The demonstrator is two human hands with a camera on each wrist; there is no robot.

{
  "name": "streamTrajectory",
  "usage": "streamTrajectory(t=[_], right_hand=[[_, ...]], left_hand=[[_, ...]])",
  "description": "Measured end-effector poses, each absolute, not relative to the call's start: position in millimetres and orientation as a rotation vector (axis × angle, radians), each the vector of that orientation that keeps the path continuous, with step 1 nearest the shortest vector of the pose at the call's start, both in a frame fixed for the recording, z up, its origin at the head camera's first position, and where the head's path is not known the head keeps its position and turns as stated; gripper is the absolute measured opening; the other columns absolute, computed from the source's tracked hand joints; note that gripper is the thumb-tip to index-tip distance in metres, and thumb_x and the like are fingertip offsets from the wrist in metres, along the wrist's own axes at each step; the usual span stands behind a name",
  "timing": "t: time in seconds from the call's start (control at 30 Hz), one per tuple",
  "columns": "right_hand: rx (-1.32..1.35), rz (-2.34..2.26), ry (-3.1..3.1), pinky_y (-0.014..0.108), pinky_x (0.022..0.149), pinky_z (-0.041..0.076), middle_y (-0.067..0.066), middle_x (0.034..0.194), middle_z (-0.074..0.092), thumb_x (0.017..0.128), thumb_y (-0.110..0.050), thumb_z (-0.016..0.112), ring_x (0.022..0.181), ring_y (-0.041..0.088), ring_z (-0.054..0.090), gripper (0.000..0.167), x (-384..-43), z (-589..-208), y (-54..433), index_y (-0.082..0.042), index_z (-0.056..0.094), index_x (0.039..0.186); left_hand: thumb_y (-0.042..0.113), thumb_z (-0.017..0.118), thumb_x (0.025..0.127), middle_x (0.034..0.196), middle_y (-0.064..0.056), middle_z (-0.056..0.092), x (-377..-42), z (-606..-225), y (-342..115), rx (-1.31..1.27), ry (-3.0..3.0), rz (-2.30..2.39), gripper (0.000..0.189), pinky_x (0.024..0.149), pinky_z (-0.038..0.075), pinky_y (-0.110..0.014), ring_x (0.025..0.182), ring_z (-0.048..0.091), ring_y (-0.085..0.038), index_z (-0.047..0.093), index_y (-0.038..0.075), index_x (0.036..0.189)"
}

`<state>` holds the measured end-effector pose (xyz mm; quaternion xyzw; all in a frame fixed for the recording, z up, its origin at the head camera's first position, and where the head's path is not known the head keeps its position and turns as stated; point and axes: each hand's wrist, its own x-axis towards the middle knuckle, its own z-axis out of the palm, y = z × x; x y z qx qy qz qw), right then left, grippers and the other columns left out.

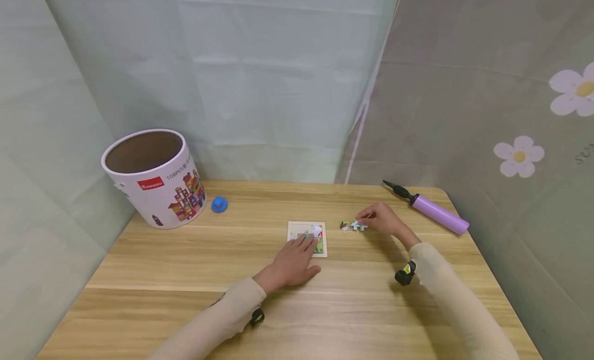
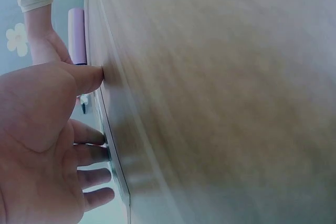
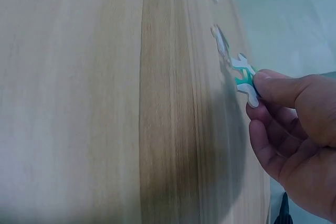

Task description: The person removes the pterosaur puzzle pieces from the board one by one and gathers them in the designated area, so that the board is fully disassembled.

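Left hand (image 1: 293, 262), nearest unit: fingers extended and laid across the near-left part of the puzzle board (image 1: 325, 246), gripping nothing; thumb spread outward, off the board. The board is roughly square, so no long axis stands out. Its right and far rims are exposed. A pale patch shows near its far-right corner; whether this is a gap or printing cannot be told.

Right hand (image 1: 381, 218): thumb and finger pinched narrow on a puzzle piece (image 3: 245, 77), remaining fingers curled beneath. The piece lies tilted at the fingertips; whether its lower edge touches the tabletop (image 1: 185, 277) cannot be told.

Governing relation: the held piece is to the right of the board, about level with its far part. The right hand is the nearer hand to the piece, the left to the board. A loose piece (image 3: 220, 44) lies just beside the held one, on the board side. A strip of tabletop separates these pieces from the board, which gives room for sideways travel.

Beyond: a purple pump (image 1: 440, 214) rests near the right table edge; a blue toy (image 1: 219, 204) and a bucket (image 1: 162, 195) stand far left, well apart from both hands
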<state>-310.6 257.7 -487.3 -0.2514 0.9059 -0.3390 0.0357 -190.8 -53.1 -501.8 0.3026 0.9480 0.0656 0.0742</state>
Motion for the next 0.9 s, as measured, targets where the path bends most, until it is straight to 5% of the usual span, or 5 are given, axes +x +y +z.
streamTrajectory(t=[0.9], right_hand=[[-0.697,-0.931,2.785,0.031,0.075,0.054,0.011,0.101,0.078,0.092,-0.009,0.075,0.087,0.015,0.068,0.01,-317.9,-497.8,261.2,-0.006,0.082,0.098]], left_hand=[[0.044,0.05,0.105,0.163,-0.02,0.032,-187.6,-500.4,-54.5,0.955,2.856,0.228,0.067,0.124,0.027,-0.044,0.152,0.029,-0.037,0.037,0.005,0.158]])
